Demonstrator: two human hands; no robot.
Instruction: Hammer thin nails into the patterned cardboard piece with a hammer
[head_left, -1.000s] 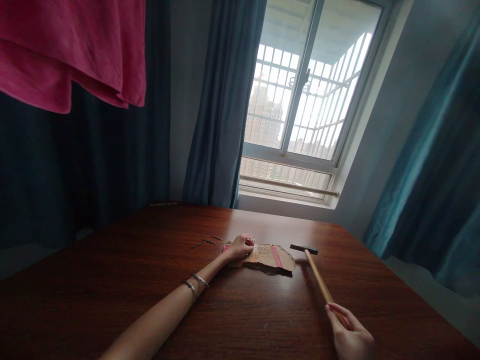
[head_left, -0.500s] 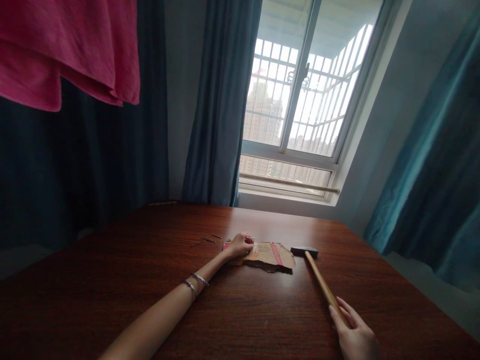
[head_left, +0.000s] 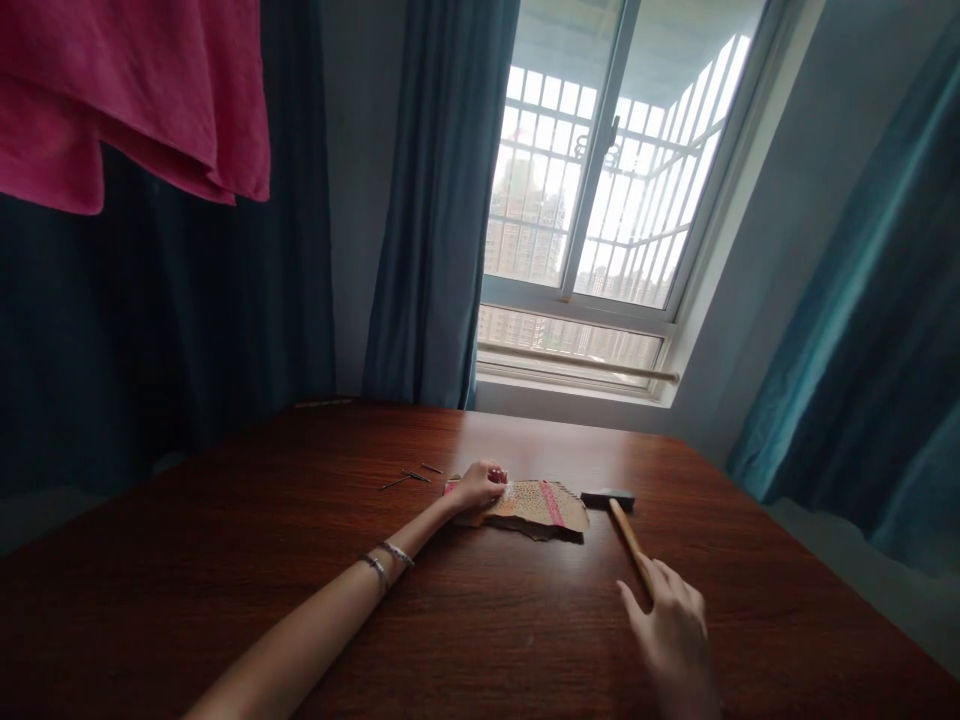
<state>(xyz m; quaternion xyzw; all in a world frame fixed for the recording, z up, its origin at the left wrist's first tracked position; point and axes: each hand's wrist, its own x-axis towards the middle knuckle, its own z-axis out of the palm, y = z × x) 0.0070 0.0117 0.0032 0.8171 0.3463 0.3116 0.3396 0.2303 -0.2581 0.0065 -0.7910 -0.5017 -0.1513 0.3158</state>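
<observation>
My left hand (head_left: 480, 487) rests on a torn piece of cardboard (head_left: 534, 503) with a pink stripe. Its fingers are curled together, and whatever they may pinch is hidden. To the right lies a hammer, its dark head (head_left: 606, 499) on the table beside the cardboard's right end. The wooden handle (head_left: 625, 535) points back toward me. Over the lower part of that handle is my right hand (head_left: 670, 615), thumb spread away and fingers loosely extended, not wrapped round it. Several nails (head_left: 411, 477) lie loose left of the cardboard.
Everything lies on a brown wooden table (head_left: 480, 620). Beyond its far edge are blue curtains (head_left: 431, 220) and a barred window (head_left: 585, 200). A pink cloth (head_left: 150, 100) hangs at the upper left.
My right hand has loosened its grip on the hammer handle and moved forward and left along it, thumb now spread. My left hand stays on the cardboard.
</observation>
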